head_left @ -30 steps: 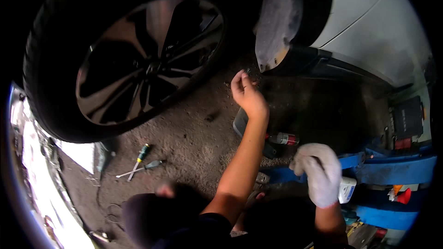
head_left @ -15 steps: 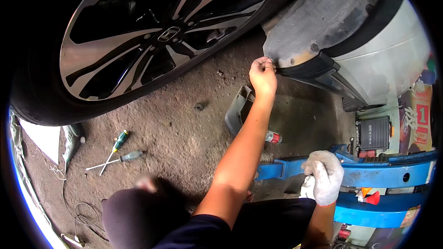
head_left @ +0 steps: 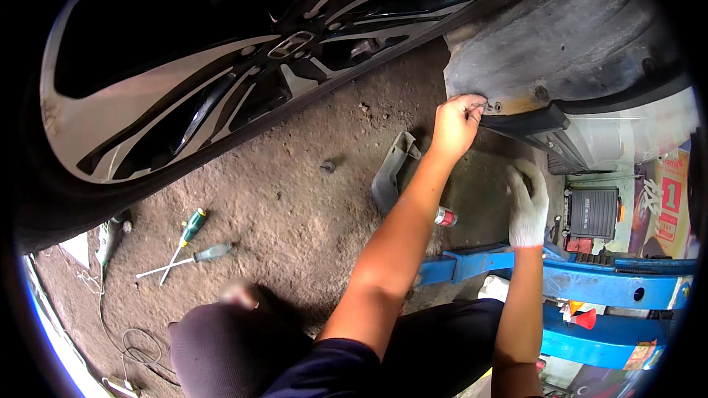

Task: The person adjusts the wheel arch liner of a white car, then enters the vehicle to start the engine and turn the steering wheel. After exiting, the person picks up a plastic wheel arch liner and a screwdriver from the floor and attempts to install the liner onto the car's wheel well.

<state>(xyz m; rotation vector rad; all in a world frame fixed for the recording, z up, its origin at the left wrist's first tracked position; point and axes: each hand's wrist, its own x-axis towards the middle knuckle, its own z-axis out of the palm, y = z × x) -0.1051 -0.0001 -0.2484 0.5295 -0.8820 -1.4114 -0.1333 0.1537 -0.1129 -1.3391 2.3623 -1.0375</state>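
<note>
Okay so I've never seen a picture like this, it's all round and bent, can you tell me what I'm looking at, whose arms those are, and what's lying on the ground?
The picture comes from a wide fisheye camera worn on a person's head, looking down, so straight edges bend. The two arms are that person's own. The bare left hand pinches a small fastener at the lower edge of a car's grey wheel-arch liner. The right hand, in a white glove, hangs open below it and holds nothing. Upper left is the car's wheel. On the dirt floor lie two screwdrivers, a grey plastic part and a small can. The blue lift arm crosses at the right.
</note>
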